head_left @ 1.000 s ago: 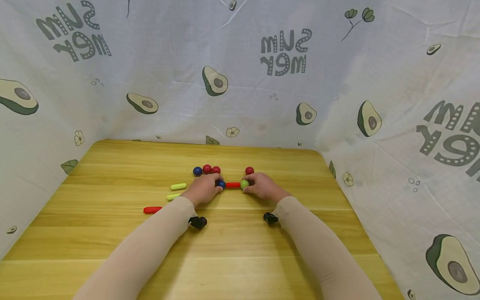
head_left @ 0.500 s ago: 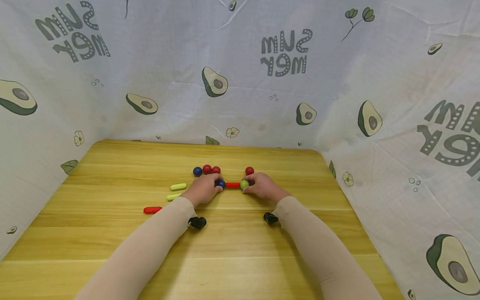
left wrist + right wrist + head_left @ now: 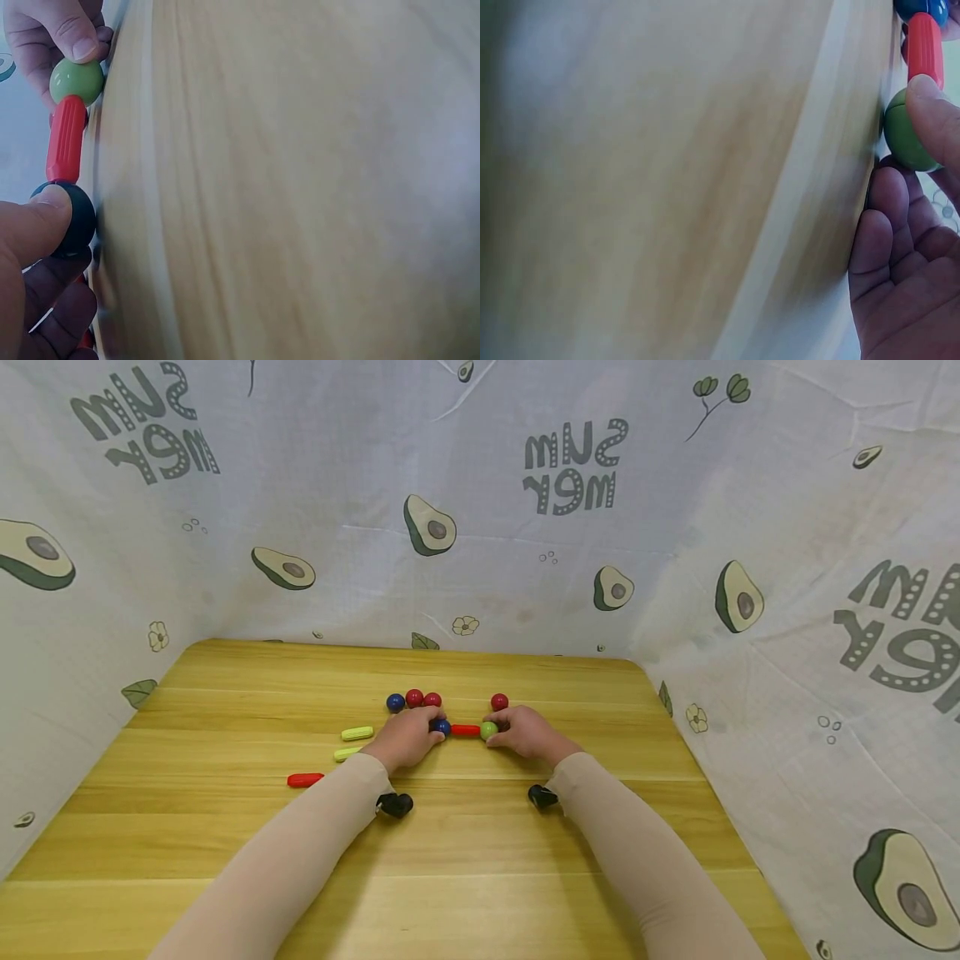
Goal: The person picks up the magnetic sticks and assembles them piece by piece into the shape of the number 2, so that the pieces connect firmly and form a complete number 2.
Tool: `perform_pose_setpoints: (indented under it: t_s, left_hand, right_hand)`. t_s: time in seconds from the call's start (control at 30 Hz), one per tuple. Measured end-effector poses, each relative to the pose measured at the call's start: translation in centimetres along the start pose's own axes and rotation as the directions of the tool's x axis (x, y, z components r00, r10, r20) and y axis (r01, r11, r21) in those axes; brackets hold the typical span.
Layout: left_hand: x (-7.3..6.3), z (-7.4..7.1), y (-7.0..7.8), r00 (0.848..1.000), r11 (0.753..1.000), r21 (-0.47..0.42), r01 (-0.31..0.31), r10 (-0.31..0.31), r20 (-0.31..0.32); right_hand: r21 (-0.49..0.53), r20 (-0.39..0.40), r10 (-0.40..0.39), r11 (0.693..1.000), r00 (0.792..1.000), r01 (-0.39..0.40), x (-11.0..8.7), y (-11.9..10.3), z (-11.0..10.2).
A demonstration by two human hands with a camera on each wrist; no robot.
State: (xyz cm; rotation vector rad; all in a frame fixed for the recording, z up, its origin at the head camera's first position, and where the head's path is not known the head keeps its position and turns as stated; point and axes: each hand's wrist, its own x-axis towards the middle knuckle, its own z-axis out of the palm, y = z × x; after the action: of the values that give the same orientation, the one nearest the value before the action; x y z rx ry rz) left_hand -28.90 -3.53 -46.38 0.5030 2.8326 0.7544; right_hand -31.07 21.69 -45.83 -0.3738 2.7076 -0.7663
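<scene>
Far left on the table [image 3: 450,893], lying crosswise: a loose red stick [image 3: 304,780], right end up against the left sleeve [image 3: 277,852] in the head view. Further right and farther back, roughly parallel: a farther yellow-green stick [image 3: 357,733] and a nearer yellow-green stick [image 3: 347,754], the latter partly hidden by the left arm. Next, just beyond the left hand [image 3: 405,737], close together in a short row: a loose blue ball [image 3: 395,702], a first red ball [image 3: 414,697] and a second red ball [image 3: 432,700]. At the left hand, thumb and fingers clamped on a pinched blue ball [image 3: 443,727]. Between both hands, a connecting red stick [image 3: 466,730], left end meeting that ball, right end meeting a green ball [image 3: 488,730]. All three in one straight line, on or just above the table, hard to tell which. Near the green ball, a little farther back: a lone red ball [image 3: 499,702]. At the right hand [image 3: 531,734], thumb and fingers clamped on the green ball. Far right, beyond the table, a white avocado-print cloth [image 3: 795,710].
</scene>
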Motion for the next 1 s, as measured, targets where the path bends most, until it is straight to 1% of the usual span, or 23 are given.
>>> perform_pose_setpoints:
  t_s: [0.2, 0.4, 0.7, 1.0]
  left_hand:
    - [-0.08, -0.05, 0.02, 1.000, 1.000, -0.003, -0.005, 0.005, 0.000]
    - [-0.05, -0.06, -0.04, 1.000, 1.000, -0.005, -0.008, 0.008, 0.000]
    - [-0.03, 0.01, -0.14, 1.000, 1.000, -0.007, -0.008, 0.008, 0.000]
    - [0.07, 0.20, -0.36, 1.000, 1.000, 0.004, -0.010, 0.010, -0.001]
  right_hand:
    - [0.012, 0.009, 0.006, 1.000, 1.000, -0.006, 0.01, 0.10, 0.09]
    - [0.032, 0.020, -0.005, 0.999, 1.000, 0.004, -0.02, 0.10, 0.02]
    - [0.024, 0.019, -0.009, 1.000, 1.000, 0.008, -0.09, 0.06, 0.05]
    - [0.042, 0.026, -0.001, 0.999, 1.000, -0.001, -0.17, 0.11, 0.11]
